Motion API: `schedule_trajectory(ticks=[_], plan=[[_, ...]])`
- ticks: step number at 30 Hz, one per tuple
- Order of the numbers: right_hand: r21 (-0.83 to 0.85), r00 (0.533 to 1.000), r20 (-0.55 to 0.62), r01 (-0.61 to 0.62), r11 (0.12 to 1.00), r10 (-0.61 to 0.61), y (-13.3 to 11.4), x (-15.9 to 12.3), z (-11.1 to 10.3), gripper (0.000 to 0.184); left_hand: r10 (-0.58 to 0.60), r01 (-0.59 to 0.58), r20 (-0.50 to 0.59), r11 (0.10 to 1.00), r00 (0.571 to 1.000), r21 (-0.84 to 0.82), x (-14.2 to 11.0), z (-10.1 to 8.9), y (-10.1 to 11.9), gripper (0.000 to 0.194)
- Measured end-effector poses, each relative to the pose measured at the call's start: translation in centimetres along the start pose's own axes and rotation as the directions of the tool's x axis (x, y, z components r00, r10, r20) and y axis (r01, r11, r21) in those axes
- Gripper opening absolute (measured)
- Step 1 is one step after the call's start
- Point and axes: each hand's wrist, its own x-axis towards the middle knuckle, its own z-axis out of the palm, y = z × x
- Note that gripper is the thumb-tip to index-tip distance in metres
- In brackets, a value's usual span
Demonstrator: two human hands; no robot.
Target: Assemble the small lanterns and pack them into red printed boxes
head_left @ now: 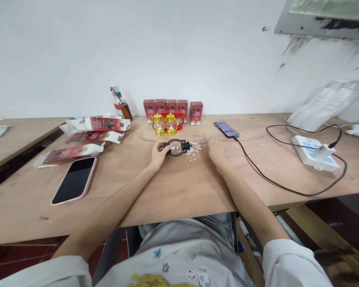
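A small black lantern (176,148) with a clear globe lies on its side, its base held in my left hand (159,154), thumb on top. Its narrow top points right, toward a scatter of small white round pieces (194,153) and a little heap of thin wire bits (200,139). Just right of these is my right hand (216,151), near the wire bits. Its fingers are blurred and partly hidden behind the hand, so I cannot tell whether they grip anything. Farther back stand two gold lanterns (159,125), with red lanterns (179,118) behind them.
Several red boxes (196,113) stand along the wall. Flattened red boxes (74,153), a phone (74,181) and a bottle (122,107) are at left. Another phone (227,130) lies at right, its black cable (257,169) running to a white power strip (314,153).
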Motion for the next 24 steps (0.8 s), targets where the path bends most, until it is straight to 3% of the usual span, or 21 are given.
schedule_trajectory(ticks=[3, 10, 17, 21, 24], plan=[[-0.041, 0.997, 0.042, -0.062, 0.997, 0.064, -0.4, -0.1, -0.3, 0.046, -0.049, 0.046, -0.042, 0.997, 0.998, -0.063, 0.2, 0.0, -0.1, 0.036], [-0.147, 0.997, 0.073, -0.015, 0.989, 0.026, -1.3, 0.1, -1.0, 0.046, -0.058, 0.053, -0.057, 0.995, 0.997, -0.09, 0.4, 0.0, -0.1, 0.036], [-0.148, 0.996, 0.079, -0.017, 0.989, 0.029, -1.3, 0.2, -1.1, 0.045, -0.069, 0.064, -0.047, 0.993, 0.997, -0.097, 0.4, 0.0, 0.0, 0.038], [-0.138, 0.998, 0.041, -0.045, 0.989, 0.051, -1.4, 0.0, -0.7, 0.04, -0.079, 0.074, -0.047, 0.992, 0.996, -0.101, 0.4, 0.0, 0.1, 0.039], [-0.126, 0.997, -0.06, -0.061, 0.99, 0.054, -1.4, -0.1, -0.9, 0.038, -0.085, 0.08, -0.048, 0.992, 0.995, -0.1, 0.4, 0.0, 0.1, 0.038]])
